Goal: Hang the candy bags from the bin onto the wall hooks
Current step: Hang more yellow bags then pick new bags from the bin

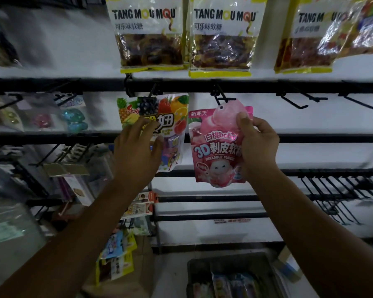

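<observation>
Right hand (pixel 256 145) is up at the rail, fingers and thumb curled round the right edge of the pink candy bag (pixel 215 151), thumb pressed on its upper front, and the bag's top sits right at the black hook (pixel 222 96), though whether the hole is on the prong yet, I cannot tell. Left hand (pixel 136 147) lies open, fingers fairly straight, resting on the fruit candy bag (pixel 172 117) that hangs just beside on the next hook. The pink pouch looks light and soft, a glossy film that would crumple and slide under the fingers, with lumpy sweets weighing the lower half. I judge the best hold is high up near the hang hole, where the sealed header is flatter and stiffer, so the hole meets the prong squarely. More bags lie down in the dark bin (pixel 202 265) below
</observation>
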Tool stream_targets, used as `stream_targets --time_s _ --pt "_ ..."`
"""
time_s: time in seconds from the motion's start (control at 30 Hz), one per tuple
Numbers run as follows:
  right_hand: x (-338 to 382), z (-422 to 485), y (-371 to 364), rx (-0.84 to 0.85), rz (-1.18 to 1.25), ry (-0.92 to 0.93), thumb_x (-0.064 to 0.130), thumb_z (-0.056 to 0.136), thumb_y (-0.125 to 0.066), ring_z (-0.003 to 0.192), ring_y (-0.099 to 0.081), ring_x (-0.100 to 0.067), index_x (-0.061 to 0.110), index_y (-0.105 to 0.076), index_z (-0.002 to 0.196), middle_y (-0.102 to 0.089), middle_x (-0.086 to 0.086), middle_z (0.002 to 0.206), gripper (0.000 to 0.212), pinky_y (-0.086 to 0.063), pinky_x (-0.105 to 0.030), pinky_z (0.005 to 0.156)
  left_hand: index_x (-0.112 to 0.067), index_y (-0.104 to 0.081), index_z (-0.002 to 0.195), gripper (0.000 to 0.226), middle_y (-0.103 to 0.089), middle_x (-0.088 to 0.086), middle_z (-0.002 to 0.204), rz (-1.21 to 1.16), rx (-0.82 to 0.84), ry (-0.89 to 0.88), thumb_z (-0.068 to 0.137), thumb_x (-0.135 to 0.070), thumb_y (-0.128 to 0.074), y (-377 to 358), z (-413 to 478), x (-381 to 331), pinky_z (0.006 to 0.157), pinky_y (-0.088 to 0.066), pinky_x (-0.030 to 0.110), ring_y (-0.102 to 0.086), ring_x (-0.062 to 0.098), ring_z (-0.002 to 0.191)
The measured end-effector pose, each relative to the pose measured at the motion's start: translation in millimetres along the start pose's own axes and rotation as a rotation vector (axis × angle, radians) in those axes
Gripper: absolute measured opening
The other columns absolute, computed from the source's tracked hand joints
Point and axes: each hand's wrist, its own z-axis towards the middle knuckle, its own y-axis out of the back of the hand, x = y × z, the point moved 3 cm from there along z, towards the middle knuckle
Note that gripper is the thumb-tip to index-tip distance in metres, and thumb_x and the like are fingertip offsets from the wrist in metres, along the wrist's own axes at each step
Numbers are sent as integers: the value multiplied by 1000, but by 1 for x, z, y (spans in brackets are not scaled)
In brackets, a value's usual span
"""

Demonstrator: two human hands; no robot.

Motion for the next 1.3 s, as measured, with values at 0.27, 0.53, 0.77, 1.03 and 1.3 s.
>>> stream_targets --time_s 0.27,0.53,0.77,1.03,1.3 --pt "-4 11 -3 -28 -25 5 39 90 -68 67 -74 -19 15 -67 96 -74 -5 81 25 -60 -33 58 -16 -63 121 38 -57 7 134 36 74 -19 93 -34 -47 -8 -2 -18 92 -46 50 -55 34 118" --pt "-14 24 -3 -25 -24 -40 40 88 -69 70 -74 -21 16 -66 100 -74 -6 86 27 -62 -39 63 -14 -64 122 38 -57 8 133 59 71 -50 91 -31 -50 -11 0 -26 93 -45 50 -55 35 117" --pt "-26 48 -14 8 3 -54 38 91 -66 70 -74 -19 9 -62 112 -74 -8 87 36 -58 -31 59 -15 -64 123 37 -58 8 133 79 44 -100 93 -31 -50 -15 8 -31 91 -47 49 -56 36 116" --pt "-33 78 -26 3 -138 13 45 94 -59 71 -73 -15 10 -64 101 -72 -3 83 36 -56 -26 58 -17 -61 123 33 -56 6 134 122 88 -108 94 -31 -54 -26 10 -33 92 -45 48 -55 35 117" --pt "-31 91 -25 -2 -346 121 50 95 -54 68 -66 -8 9 -65 94 -67 2 76 43 -50 -21 59 -14 -66 117 34 -61 10 126 139 59 -124 86 -26 -59 -31 10 -35 86 -48 48 -59 39 109"
